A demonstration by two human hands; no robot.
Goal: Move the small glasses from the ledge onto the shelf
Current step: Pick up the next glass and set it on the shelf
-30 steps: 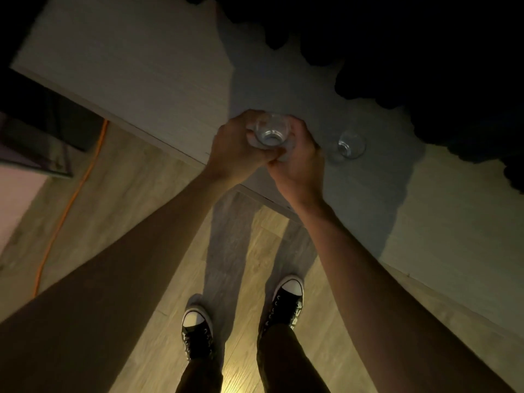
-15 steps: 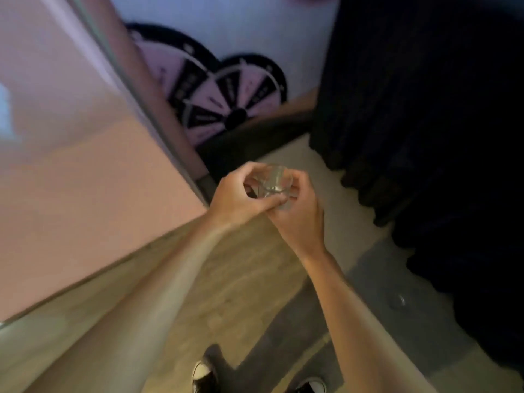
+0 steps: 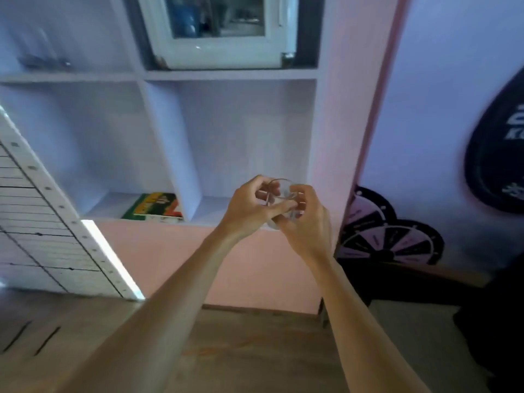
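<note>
A small clear glass point(image 3: 279, 191) is held in front of me between both hands. My left hand point(image 3: 249, 208) grips it from the left with fingers across its front, and my right hand point(image 3: 304, 219) cups it from the right and below. More glass shows under the fingers, but I cannot tell if it is a second one. Just behind the hands stands the pale shelf unit point(image 3: 226, 75), with the glass level with the bottom of its lower right compartment point(image 3: 243, 143). The ledge is out of view.
A green and red book point(image 3: 154, 207) lies in the lower left compartment. A white-framed window point(image 3: 221, 32) fills the upper compartment. A white slatted panel point(image 3: 42, 222) leans at the left. Dartboards point(image 3: 391, 245) rest by the wall at the right.
The view has swung up and left from the dark ledge and floor to the shelf unit. Both hands kept hold of the glass and carried it along; the other glass on the ledge left the view.
</note>
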